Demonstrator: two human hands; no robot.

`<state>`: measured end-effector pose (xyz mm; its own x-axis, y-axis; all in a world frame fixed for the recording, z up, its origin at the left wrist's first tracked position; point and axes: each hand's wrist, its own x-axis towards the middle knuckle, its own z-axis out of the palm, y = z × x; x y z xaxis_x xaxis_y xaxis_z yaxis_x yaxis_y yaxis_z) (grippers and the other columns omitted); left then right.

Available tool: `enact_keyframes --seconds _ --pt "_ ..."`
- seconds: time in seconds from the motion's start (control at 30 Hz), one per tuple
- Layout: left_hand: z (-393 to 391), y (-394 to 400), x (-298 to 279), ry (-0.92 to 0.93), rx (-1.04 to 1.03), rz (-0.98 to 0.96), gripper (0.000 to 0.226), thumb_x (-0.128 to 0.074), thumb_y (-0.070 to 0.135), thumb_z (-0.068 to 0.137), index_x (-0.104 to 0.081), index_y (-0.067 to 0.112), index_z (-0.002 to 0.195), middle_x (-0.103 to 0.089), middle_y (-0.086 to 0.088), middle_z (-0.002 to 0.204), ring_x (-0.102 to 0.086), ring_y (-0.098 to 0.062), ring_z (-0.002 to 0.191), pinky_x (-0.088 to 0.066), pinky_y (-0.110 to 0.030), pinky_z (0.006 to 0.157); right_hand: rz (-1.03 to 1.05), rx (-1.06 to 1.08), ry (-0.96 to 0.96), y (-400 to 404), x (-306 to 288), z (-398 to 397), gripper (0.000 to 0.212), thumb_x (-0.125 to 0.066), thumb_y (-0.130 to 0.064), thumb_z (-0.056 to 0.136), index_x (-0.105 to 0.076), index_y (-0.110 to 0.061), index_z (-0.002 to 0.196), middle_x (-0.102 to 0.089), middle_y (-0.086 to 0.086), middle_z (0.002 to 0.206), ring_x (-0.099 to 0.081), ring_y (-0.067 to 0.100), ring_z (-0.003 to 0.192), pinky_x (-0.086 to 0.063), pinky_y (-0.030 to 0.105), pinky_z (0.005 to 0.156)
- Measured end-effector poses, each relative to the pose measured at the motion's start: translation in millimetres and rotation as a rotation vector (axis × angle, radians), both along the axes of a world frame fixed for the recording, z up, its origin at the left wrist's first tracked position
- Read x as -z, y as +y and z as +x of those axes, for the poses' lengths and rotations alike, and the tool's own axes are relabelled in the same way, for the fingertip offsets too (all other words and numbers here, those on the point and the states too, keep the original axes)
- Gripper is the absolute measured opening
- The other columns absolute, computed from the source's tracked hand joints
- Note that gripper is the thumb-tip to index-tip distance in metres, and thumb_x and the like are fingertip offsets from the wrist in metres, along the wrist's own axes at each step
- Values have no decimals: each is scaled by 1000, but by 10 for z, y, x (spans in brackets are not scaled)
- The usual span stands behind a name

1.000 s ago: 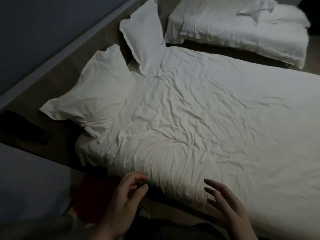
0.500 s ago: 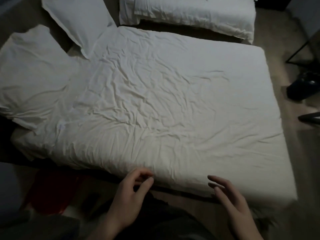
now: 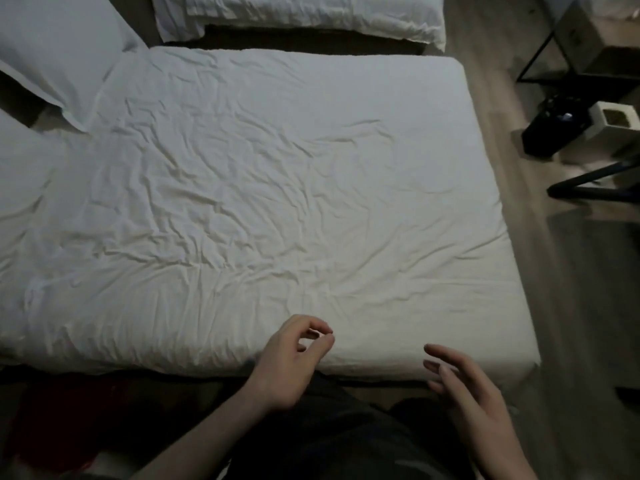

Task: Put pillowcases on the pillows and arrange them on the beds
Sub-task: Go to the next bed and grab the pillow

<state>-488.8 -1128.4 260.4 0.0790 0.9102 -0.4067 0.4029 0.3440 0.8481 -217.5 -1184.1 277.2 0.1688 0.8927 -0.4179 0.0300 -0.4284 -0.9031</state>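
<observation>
Pillow [image 3: 59, 46], white-cased, on bed [image 3: 277, 185]

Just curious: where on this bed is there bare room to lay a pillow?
The near bed is bare sheet from the hands' edge to its right end. Its left end is crowded: one pillow overlaps the top left corner, another lies below it.

Left hand [image 3: 287, 367]: raised, back toward the camera, fingers loosely curled, thumb tip close to the index fingertip, holding nothing. Left forearm runs bare from the lower centre of the view up to the wrist. Right hand [image 3: 474, 396]: fingers extended and slightly spread, pointing up and left, holding nothing. The hands are apart.
</observation>
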Motion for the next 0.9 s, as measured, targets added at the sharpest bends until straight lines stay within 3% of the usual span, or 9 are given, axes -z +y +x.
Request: enact_keyframes --seconds 0.1,0.23,0.37,0.43,0.53,0.67,0.73,0.8,0.9 --pt "390 84 -10 -16 -8 10 4 -69 29 97 -72 27 98 -69 13 110 -63 2 105 -47 -13 84 -5 6 -26 43 -9 394 64 -78 -68 70 -78 -20 111 -78 5 110 -72 16 112 -59 22 87" --pt "975 -38 21 -48 -124 -4 34 -61 54 82 -73 26 96 -69 14 107 -65 -1 101 -48 -13 81 11 -111 1 179 50 1023 37 -60 -27 83 -74 -11 113 -78 -2 109 -70 19 113 -58 16 83" --pt "1727 -344 104 -10 -291 3 9 -67 29 96 -73 24 96 -72 9 105 -66 -3 96 -47 -10 78 -8 -280 -10 287 130 1724 25 -57 -13 96 -74 -14 114 -78 -2 109 -70 16 114 -56 33 95" --pt "2112 -568 157 6 -386 -13 12 -66 34 94 -73 24 95 -73 7 101 -69 -4 93 -50 -14 78 -41 -376 -25 252 163 2139 29 -63 -34 93 -75 -21 116 -78 -3 109 -70 15 115 -55 41 102" --pt "2668 -894 47 17 -486 1 13 -68 36 93 -72 24 96 -75 8 96 -70 -4 92 -53 -20 83 -93 -462 -46 217 75 2660 66 -71 -78 70 -75 -31 117 -77 1 108 -71 20 110 -55 38 99" --pt "3171 -1221 2 48 -552 42 6 -67 24 97 -73 24 97 -73 11 99 -70 -2 95 -49 -11 80 -98 -484 -11 170 100 3158 25 -66 -37 83 -79 -33 105 -79 2 106 -71 22 111 -58 35 95" --pt "3279 -1281 -25 20 -613 59 21 -62 45 87 -74 30 96 -74 13 101 -70 -4 97 -51 -15 81 -100 -501 -9 195 119 3232 33 -71 -55 81 -78 -34 106 -78 0 108 -71 20 112 -58 40 98" --pt "3339 -1293 -9 -23 -649 54 30 -58 54 80 -73 35 98 -76 10 100 -70 -5 96 -51 -17 80 -75 -522 -40 216 123 3207 66 -70 -82 67 -76 -33 111 -78 -1 111 -72 16 112 -57 44 99" --pt "3394 -1200 12 -65 -648 80 26 -63 47 80 -76 29 94 -76 8 98 -70 -6 95 -49 -11 78 -54 -534 -75 224 152 3161 69 -66 -83 71 -74 -33 117 -77 -2 112 -71 15 111 -55 52 101"
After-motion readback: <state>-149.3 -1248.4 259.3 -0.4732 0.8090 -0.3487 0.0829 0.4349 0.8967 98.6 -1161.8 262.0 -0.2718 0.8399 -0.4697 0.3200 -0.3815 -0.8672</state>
